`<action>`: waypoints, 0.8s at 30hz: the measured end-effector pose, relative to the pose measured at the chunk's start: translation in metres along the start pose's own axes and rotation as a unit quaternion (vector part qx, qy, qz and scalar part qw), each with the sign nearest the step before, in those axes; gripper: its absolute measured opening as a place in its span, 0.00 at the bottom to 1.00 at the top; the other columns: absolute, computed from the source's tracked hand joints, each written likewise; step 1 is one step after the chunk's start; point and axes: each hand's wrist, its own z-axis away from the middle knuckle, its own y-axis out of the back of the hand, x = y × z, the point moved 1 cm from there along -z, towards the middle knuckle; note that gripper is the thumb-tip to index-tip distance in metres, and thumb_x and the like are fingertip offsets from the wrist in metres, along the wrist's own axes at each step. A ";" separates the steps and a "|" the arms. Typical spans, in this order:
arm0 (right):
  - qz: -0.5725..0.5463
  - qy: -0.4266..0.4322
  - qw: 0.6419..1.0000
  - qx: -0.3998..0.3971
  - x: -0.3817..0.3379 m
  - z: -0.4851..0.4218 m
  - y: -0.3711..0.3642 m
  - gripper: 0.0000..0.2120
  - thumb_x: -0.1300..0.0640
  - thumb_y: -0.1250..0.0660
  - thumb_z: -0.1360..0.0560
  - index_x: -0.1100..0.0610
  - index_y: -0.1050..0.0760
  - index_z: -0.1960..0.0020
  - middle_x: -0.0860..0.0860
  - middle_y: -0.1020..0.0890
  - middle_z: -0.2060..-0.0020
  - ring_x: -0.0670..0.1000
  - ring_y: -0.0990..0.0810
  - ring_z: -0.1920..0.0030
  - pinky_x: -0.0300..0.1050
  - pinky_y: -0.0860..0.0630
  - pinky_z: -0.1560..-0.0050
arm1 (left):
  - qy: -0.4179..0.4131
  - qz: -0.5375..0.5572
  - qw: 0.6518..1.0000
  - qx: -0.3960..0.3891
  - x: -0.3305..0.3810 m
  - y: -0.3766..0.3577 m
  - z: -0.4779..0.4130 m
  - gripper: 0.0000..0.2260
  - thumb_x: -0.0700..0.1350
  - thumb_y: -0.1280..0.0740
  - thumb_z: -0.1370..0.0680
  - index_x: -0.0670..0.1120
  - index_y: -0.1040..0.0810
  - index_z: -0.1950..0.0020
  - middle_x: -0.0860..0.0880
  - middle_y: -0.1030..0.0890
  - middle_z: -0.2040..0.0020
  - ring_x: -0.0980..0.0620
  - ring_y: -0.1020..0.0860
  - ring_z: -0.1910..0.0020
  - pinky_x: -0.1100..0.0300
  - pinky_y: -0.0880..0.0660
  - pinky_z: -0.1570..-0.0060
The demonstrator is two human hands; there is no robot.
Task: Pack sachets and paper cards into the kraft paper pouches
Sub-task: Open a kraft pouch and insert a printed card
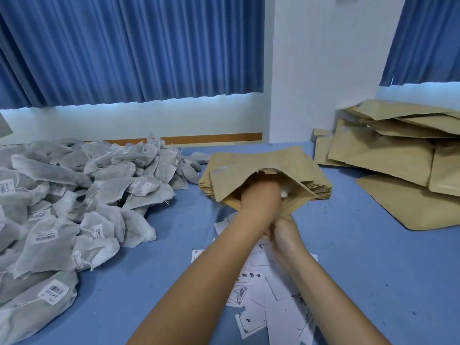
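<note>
One tan kraft paper pouch (236, 178), mouth open, was at the middle of the blue surface (361, 270), over a stack of flat pouches (321, 189). It looked light, thin and easily creased, and was best held by the rim. The right-hand grip (281, 235) pinched the near lip. The left-hand grip (257, 195) was inside, so I cannot tell its state. Soft grey mesh sachets (99, 185) were heaped on the left, and white printed paper cards (251, 317) lay near.
</note>
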 end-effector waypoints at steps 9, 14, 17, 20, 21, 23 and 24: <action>-0.039 0.012 0.999 0.033 -0.016 -0.012 0.014 0.18 0.73 0.52 0.25 0.55 0.38 0.66 0.46 0.35 0.80 0.43 0.40 0.80 0.35 0.41 0.78 | -0.083 -0.061 0.992 0.071 0.003 0.007 0.006 0.22 0.57 0.39 0.23 0.44 0.29 0.35 0.43 0.24 0.42 0.43 0.26 0.44 0.55 0.32 0.49; -0.068 -0.002 0.997 0.043 -0.028 -0.013 0.025 0.15 0.70 0.45 0.21 0.59 0.29 0.63 0.49 0.26 0.77 0.45 0.31 0.76 0.35 0.34 0.77 | -0.322 -0.035 0.880 0.346 -0.016 -0.004 0.062 0.09 0.42 0.39 0.24 0.41 0.21 0.59 0.46 0.25 0.65 0.47 0.26 0.65 0.55 0.31 0.71; -0.103 0.004 0.994 0.035 -0.032 -0.015 0.027 0.14 0.68 0.46 0.20 0.60 0.30 0.62 0.51 0.27 0.73 0.44 0.36 0.77 0.35 0.39 0.77 | -0.261 -0.104 0.942 0.183 -0.037 -0.032 0.069 0.06 0.45 0.33 0.26 0.42 0.20 0.55 0.46 0.21 0.58 0.48 0.23 0.57 0.57 0.27 0.65; -0.099 0.009 0.994 0.035 -0.031 -0.015 0.028 0.14 0.68 0.47 0.20 0.60 0.30 0.62 0.49 0.26 0.74 0.44 0.37 0.77 0.35 0.41 0.77 | -0.094 -0.124 0.987 -0.039 -0.058 -0.053 0.056 0.20 0.57 0.39 0.21 0.43 0.28 0.39 0.44 0.24 0.41 0.45 0.26 0.42 0.57 0.31 0.49; -0.094 0.007 0.995 0.037 -0.029 -0.015 0.028 0.14 0.68 0.47 0.20 0.60 0.30 0.62 0.49 0.26 0.75 0.44 0.37 0.77 0.35 0.41 0.77 | -0.081 -0.120 0.988 -0.046 -0.060 -0.054 0.054 0.19 0.58 0.40 0.21 0.43 0.29 0.41 0.43 0.23 0.43 0.44 0.25 0.45 0.58 0.32 0.54; -0.095 0.000 0.995 0.042 -0.027 -0.016 0.029 0.13 0.69 0.47 0.20 0.61 0.30 0.61 0.49 0.26 0.75 0.44 0.37 0.77 0.35 0.41 0.77 | -0.095 -0.122 0.988 -0.008 -0.057 -0.054 0.050 0.15 0.55 0.42 0.19 0.43 0.27 0.48 0.43 0.20 0.50 0.43 0.23 0.50 0.59 0.35 0.61; -0.096 -0.003 0.995 0.042 -0.026 -0.016 0.030 0.13 0.69 0.47 0.20 0.61 0.30 0.61 0.49 0.26 0.75 0.44 0.37 0.78 0.35 0.41 0.77 | -0.102 -0.115 0.988 0.007 -0.055 -0.053 0.050 0.14 0.54 0.43 0.19 0.44 0.26 0.51 0.44 0.20 0.52 0.43 0.23 0.52 0.59 0.36 0.62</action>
